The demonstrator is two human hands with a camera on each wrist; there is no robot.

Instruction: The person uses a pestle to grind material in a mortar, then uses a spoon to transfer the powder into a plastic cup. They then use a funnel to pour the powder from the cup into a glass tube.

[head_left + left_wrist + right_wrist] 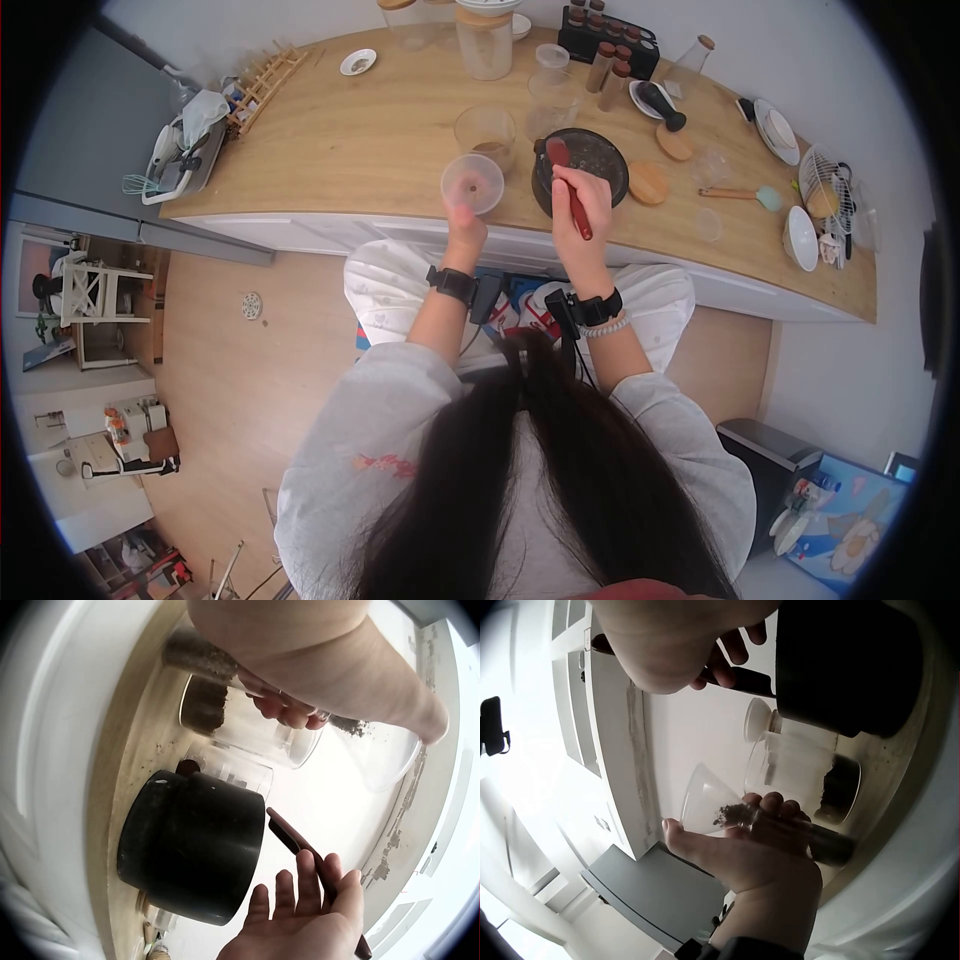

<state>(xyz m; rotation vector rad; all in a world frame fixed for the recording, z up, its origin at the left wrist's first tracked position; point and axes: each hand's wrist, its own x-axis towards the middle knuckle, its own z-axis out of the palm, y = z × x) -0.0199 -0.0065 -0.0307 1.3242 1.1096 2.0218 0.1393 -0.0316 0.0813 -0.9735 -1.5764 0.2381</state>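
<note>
My left hand [466, 232] grips a slim clear tube [831, 844] with dark powder in its lower part. A translucent funnel [473, 180] sits in the tube's mouth, and dark crumbs lie at its neck [731, 815]. My right hand [584, 205] holds a dark red spoon [578, 215] by its handle, its head over the near left rim of a black mortar [622, 190]. Just behind the left hand stands a wide glass jar [485, 125] with dark brown powder at the bottom. Another clear container [552, 105] stands behind the mortar.
Right of the mortar lie round wooden lids [648, 183], a black pestle [660, 105] on a white dish and a spatula [740, 193]. Corked spice tubes [614, 85] stand by a black rack [635, 45] at the back. A white bowl [800, 238] is far right.
</note>
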